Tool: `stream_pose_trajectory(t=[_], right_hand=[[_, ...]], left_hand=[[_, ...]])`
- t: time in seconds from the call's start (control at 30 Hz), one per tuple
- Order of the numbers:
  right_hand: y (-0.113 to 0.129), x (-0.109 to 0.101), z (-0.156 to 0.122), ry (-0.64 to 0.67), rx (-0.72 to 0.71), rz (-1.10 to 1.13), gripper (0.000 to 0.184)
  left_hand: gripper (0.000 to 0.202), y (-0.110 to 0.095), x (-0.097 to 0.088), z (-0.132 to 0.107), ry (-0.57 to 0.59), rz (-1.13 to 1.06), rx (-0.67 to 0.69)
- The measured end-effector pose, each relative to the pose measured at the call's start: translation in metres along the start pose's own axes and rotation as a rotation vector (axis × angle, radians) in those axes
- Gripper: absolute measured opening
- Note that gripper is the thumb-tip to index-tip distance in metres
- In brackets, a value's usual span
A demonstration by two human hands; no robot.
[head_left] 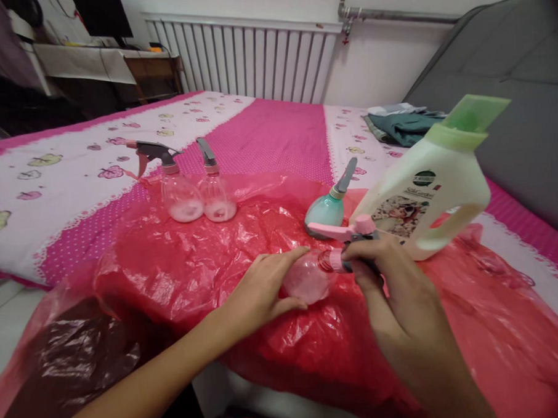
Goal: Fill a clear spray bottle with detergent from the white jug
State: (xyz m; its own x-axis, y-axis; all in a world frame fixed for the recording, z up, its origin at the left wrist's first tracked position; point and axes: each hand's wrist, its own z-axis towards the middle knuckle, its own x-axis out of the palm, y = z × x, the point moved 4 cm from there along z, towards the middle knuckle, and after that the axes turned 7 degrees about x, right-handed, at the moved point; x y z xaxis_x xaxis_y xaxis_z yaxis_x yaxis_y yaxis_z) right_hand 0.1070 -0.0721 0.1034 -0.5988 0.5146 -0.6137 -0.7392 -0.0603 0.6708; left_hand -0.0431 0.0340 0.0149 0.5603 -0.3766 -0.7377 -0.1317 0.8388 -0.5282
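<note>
A clear spray bottle (308,280) with a pink collar and a pink-and-grey trigger head is tilted over, its neck toward the right. My left hand (266,286) grips the base end of the bottle, thumb and fingers around it. Closed on the spray head (360,227) at the neck is my right hand (393,284). Just behind stands a teal spray bottle (326,210) with a grey trigger. To the right, a large white detergent jug (437,183) with a green cap leans to one side.
Two clear spray bottles (182,195) with whitish liquid stand at the left on a red plastic sheet (170,269). The sheet covers part of a bed (285,135) with pink patterned bedding. Folded clothes (405,124) lie at the back right, and a radiator (249,56) is on the wall.
</note>
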Motion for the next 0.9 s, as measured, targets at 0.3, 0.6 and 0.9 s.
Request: stream_pose_trajectory(t=[0.3,0.6,0.9], right_hand=[[-0.012,-0.003,0.004,0.006,0.115,0.116,0.012],[-0.014,0.006,0.006,0.056,0.089,0.039,0.019],[-0.021,0.009,0.008,0.005,0.082,0.09,0.031]], left_hand=[[0.08,-0.004,-0.003,-0.001,-0.017,0.004,0.021],[0.082,-0.003,-0.002,0.0,0.0,0.033,0.003],[0.079,-0.005,-0.002,0.0,0.001,0.056,0.029]])
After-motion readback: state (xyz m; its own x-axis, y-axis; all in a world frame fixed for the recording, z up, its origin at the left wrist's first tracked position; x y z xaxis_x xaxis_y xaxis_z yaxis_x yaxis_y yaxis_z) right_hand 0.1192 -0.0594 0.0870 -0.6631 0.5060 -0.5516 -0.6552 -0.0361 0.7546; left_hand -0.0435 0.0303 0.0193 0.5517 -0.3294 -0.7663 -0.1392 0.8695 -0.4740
